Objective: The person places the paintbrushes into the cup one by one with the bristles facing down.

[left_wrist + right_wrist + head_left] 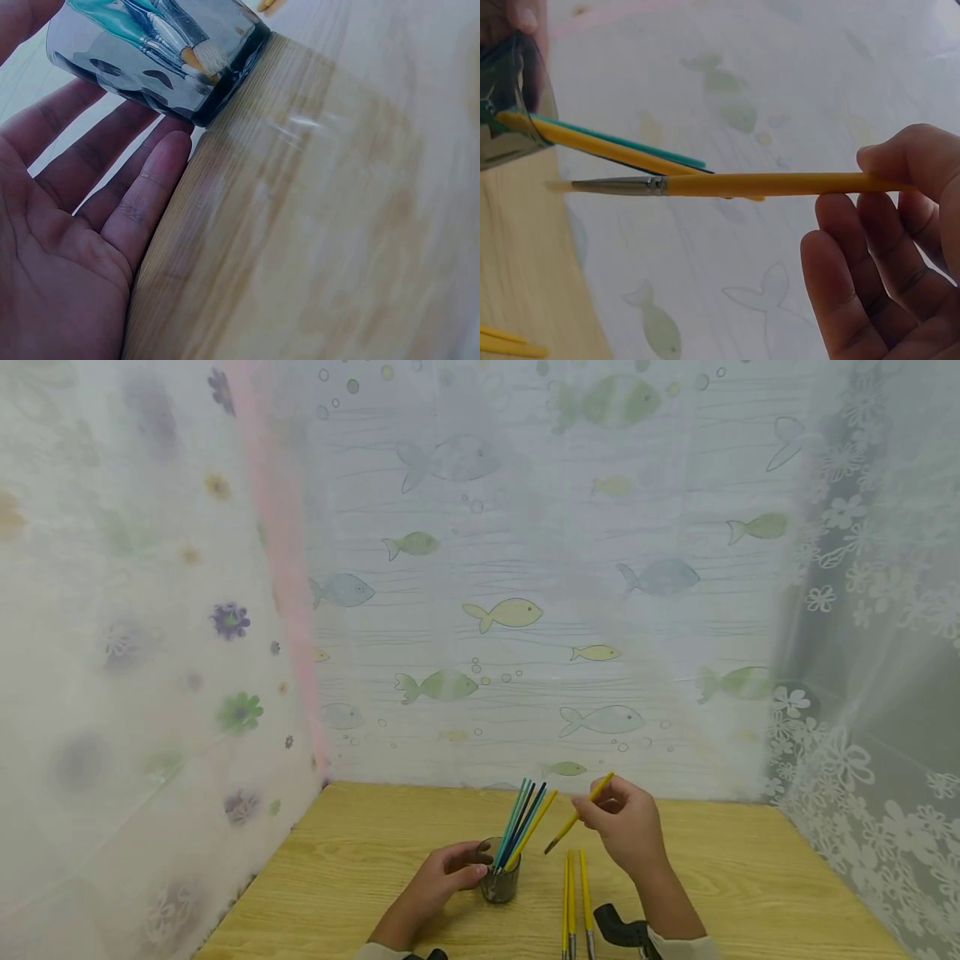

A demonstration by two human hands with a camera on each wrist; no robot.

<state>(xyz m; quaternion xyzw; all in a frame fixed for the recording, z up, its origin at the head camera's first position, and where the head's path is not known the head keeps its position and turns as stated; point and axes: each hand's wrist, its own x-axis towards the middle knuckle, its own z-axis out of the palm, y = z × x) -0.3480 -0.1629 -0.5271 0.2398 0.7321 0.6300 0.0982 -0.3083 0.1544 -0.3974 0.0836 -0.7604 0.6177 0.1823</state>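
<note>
My left hand (pixel 442 881) holds a smoky clear glass cup (pixel 498 891) on the table, thumb on the near side, other fingers around behind. Teal and dark blue paintbrushes lean in the cup with a yellow paintbrush (pixel 534 829), handles up. In the left wrist view their bristles (pixel 214 60) show through the glass near its base. To the right of the cup, my right hand (pixel 626 822) pinches another yellow paintbrush (pixel 765 184) by its handle, between thumb and fingertips. Its bristle end points down and left, toward the cup, and is outside it.
Three yellow paintbrushes (pixel 572 893) lie side by side on the wood-grain table (pixel 360 827), right of the cup. A black strap piece (pixel 622 929) shows by the right wrist. Behind the table hangs a fish-print curtain (pixel 525 527); flower-patterned sheets hang at both sides.
</note>
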